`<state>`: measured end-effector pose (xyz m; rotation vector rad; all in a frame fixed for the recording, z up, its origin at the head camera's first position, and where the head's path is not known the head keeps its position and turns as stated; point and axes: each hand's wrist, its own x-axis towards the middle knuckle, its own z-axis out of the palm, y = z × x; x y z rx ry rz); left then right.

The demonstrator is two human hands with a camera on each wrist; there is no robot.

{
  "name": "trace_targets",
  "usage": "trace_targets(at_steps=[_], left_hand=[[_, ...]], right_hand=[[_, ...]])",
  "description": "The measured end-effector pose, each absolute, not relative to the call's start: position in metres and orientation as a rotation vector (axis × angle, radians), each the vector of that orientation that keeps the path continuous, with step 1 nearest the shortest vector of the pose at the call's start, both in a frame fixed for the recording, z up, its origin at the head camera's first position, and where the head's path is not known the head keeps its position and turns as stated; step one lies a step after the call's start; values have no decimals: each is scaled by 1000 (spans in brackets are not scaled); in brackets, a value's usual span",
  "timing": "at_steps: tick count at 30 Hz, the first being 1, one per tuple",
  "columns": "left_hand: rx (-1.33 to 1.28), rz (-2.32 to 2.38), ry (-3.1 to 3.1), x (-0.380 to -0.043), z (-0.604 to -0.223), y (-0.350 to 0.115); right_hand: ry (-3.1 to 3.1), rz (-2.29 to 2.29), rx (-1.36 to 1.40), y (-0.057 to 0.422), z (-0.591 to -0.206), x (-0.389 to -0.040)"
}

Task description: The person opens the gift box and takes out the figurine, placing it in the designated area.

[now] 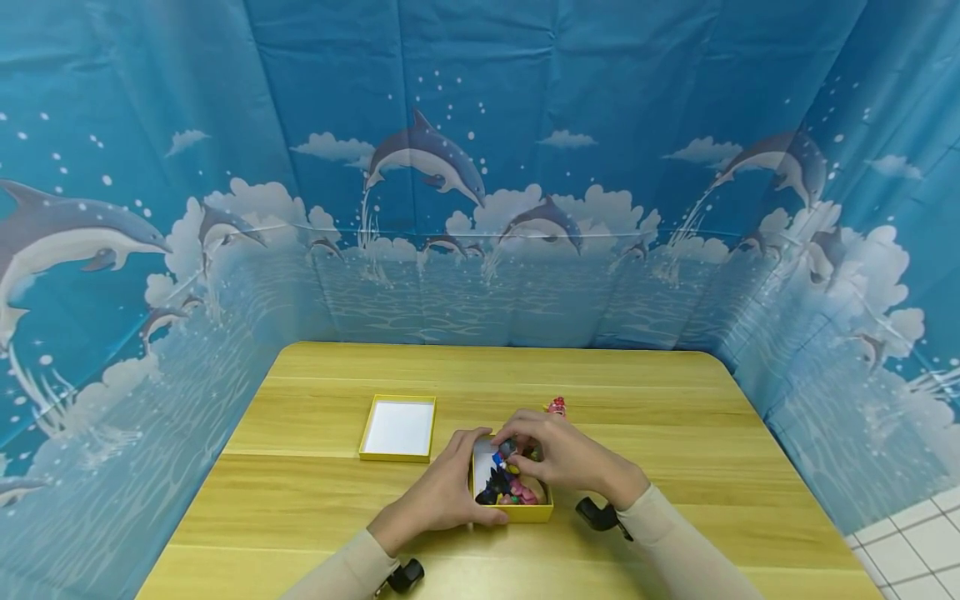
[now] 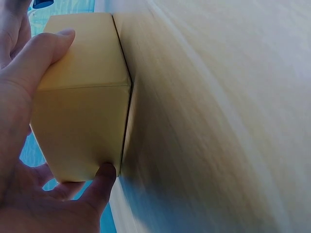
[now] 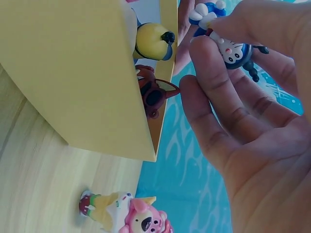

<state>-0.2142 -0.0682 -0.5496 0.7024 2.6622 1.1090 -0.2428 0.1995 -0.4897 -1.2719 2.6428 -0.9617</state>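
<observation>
A yellow box [image 1: 528,514] without its cover stands on the table, with several small figurines in it, among them a black one [image 1: 493,487] and a pink one [image 1: 522,492]. My left hand [image 1: 442,492] grips the box, thumb on the near side and fingers around the left and far side. Above the box's opening, my right hand [image 1: 558,450] pinches a blue-and-white figurine [image 3: 237,54] with dark braids between thumb and fingers. In the right wrist view, a yellow figurine [image 3: 154,42] and a brown pointy-eared one [image 3: 154,94] show inside the box near its rim.
A shallow yellow box lid [image 1: 397,427], white inside, lies on the wooden table [image 1: 315,500] left of the box. Beyond my right hand is a pink bear figurine [image 3: 143,218]. A blue dolphin-print curtain [image 1: 450,292] surrounds the table's back and sides.
</observation>
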Motion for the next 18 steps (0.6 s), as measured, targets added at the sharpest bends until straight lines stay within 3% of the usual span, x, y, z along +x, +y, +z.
trace_targets(at_steps=[18], left_hand=[[712,1135,2655,-214,-552,-68]], right_hand=[[2629,-1103,-1243,202,-493,-240]])
